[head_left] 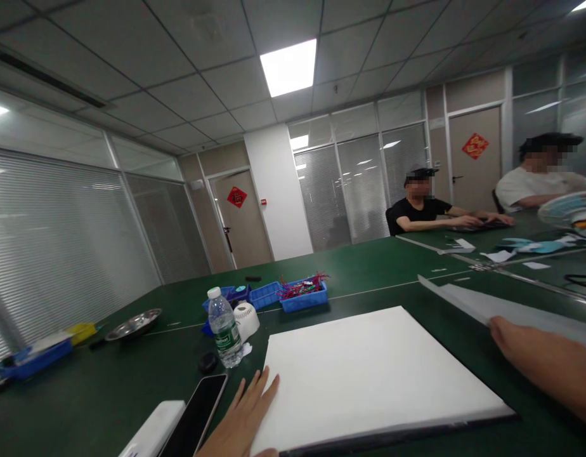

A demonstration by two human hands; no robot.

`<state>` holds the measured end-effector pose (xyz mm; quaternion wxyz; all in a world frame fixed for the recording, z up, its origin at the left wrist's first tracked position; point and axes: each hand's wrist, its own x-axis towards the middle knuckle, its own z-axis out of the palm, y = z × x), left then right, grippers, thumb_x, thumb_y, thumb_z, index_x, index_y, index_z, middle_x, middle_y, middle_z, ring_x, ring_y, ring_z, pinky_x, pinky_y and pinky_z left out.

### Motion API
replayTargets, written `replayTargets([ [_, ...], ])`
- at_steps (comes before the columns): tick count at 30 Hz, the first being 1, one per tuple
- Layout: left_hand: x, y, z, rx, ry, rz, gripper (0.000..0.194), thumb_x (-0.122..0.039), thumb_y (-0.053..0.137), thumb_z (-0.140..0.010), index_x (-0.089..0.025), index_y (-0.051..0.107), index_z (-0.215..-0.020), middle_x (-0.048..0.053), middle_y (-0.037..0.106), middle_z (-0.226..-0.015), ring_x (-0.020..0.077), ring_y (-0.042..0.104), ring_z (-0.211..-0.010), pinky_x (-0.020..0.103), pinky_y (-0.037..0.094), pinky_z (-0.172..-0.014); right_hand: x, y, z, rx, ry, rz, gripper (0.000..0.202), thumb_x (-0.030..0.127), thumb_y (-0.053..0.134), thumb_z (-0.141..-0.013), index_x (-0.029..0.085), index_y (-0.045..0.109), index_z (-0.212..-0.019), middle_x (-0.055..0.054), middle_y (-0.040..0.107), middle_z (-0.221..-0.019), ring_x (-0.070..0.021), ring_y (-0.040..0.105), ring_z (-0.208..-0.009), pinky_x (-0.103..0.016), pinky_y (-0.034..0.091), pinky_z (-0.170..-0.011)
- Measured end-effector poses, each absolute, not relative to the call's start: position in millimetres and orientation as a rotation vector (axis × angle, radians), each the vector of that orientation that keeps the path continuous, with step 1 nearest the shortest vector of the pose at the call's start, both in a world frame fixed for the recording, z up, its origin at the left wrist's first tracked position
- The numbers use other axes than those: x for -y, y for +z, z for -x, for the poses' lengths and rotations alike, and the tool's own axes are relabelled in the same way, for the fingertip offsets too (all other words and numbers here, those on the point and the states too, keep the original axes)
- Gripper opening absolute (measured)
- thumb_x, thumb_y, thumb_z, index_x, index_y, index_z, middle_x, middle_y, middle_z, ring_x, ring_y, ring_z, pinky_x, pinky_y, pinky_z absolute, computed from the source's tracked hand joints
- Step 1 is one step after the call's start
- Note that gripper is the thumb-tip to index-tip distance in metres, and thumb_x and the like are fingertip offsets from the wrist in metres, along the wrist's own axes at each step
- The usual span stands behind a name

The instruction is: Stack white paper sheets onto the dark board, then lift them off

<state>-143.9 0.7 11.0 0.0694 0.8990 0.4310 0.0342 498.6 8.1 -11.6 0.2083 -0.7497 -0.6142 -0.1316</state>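
Left grip (248, 409) bare, slim-fingered, slender; right grip (535, 358) bare, rounded outline, partly blurred.

A square, blown-out white ceiling panel (289, 67) glared from the dim grey tiled ceiling (217, 32), pale reflections streaked the tall grey glass partition (359, 184), the flat white rectangular paper (340, 381) shone brightly, and wide-angle distortion tilted the room's uprights outward while the bare right hand (545, 362) looked soft.

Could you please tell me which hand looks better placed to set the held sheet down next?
Probably the right hand: it holds the sheet by its edge, while the left hand lies across the pad's left edge.
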Motion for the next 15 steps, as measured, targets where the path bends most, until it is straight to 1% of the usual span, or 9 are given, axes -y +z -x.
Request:
replayTargets([
  [2,0,13,143,-1.312,0.096,-2.696,0.099,-0.081,0.049,-0.096,-0.044,-0.012,-0.165,0.002,0.001,-0.175,0.0437,0.01,-0.159,0.073,0.015,-0.125,-6,-9,-476,1.791,-0.365,2.055,0.043,0.041,0.034,-0.1,0.024,0.074,-0.102,-0.014,0.076,-0.084,-0.0295,0.072,-0.071,-0.042,0.051,-0.066],
  [4,1,14,142,-1.322,0.097,-2.688,0.098,-0.082,0.05,-0.096,-0.044,-0.009,-0.166,0.002,0.001,-0.175,0.0444,0.01,-0.159,0.072,0.015,-0.125,-3,-10,-448,1.945,-0.371,1.926,0.039,0.032,0.039,-0.097,0.029,0.074,-0.114,-0.01,0.079,-0.102,-0.0279,0.075,-0.088,-0.041,0.056,-0.078],
  [5,0,14,142,-1.324,0.099,-2.685,0.098,-0.082,0.051,-0.096,-0.044,-0.007,-0.166,0.002,0.001,-0.175,0.0446,0.01,-0.159,0.072,0.014,-0.125,0,-12,-432,2.046,-0.373,1.826,0.04,0.026,0.042,-0.094,0.032,0.073,-0.118,-0.007,0.079,-0.107,-0.0261,0.076,-0.092,-0.038,0.058,-0.081],
  [6,0,14,142,-1.328,0.103,-2.682,0.099,-0.082,0.051,-0.095,-0.044,-0.006,-0.166,0.002,0.002,-0.175,0.0447,0.011,-0.159,0.072,0.014,-0.125,4,-13,-415,2.151,-0.374,1.706,0.041,0.021,0.045,-0.09,0.033,0.074,-0.117,-0.004,0.079,-0.107,-0.0244,0.076,-0.091,-0.035,0.059,-0.08],
  [8,0,13,141,-1.337,0.107,-2.673,0.099,-0.082,0.053,-0.095,-0.043,-0.003,-0.167,0.002,0.002,-0.175,0.0446,0.011,-0.159,0.072,0.013,-0.126,15,-12,-381,2.323,-0.362,1.467,0.035,0.017,0.049,-0.088,0.033,0.076,-0.105,0.0,0.079,-0.094,-0.0212,0.075,-0.08,-0.031,0.058,-0.072],
  [10,0,13,140,-1.337,0.111,-2.665,0.099,-0.082,0.054,-0.094,-0.044,-0.001,-0.167,0.001,0.003,-0.174,0.0446,0.012,-0.159,0.071,0.013,-0.126,26,-7,-354,2.401,-0.335,1.31,0.025,0.025,0.052,-0.095,0.031,0.075,-0.09,0.002,0.076,-0.081,-0.0187,0.072,-0.07,-0.029,0.056,-0.065],
  [11,0,14,140,-1.333,0.118,-2.665,0.098,-0.082,0.054,-0.094,-0.044,0.0,-0.167,0.001,0.003,-0.174,0.0446,0.013,-0.159,0.071,0.013,-0.126,31,-4,-345,2.418,-0.324,1.262,0.025,0.032,0.052,-0.098,0.031,0.074,-0.086,0.002,0.075,-0.08,-0.0179,0.071,-0.069,-0.029,0.056,-0.064],
  [13,0,14,139,-1.32,0.133,-2.671,0.097,-0.081,0.054,-0.095,-0.044,0.002,-0.167,0.0,0.003,-0.174,0.0446,0.014,-0.159,0.07,0.013,-0.127,35,0,-340,2.446,-0.314,1.207,0.026,0.043,0.052,-0.101,0.034,0.076,-0.096,0.002,0.078,-0.094,-0.0185,0.074,-0.08,-0.031,0.06,-0.071],
  [15,-1,14,138,-1.32,0.142,-2.674,0.095,-0.081,0.054,-0.095,-0.044,0.003,-0.167,-0.001,0.003,-0.174,0.044,0.014,-0.159,0.069,0.012,-0.127,31,-1,-350,2.46,-0.304,1.216,0.03,0.049,0.053,-0.1,0.039,0.075,-0.117,0.002,0.077,-0.118,-0.022,0.075,-0.103,-0.037,0.062,-0.088],
])
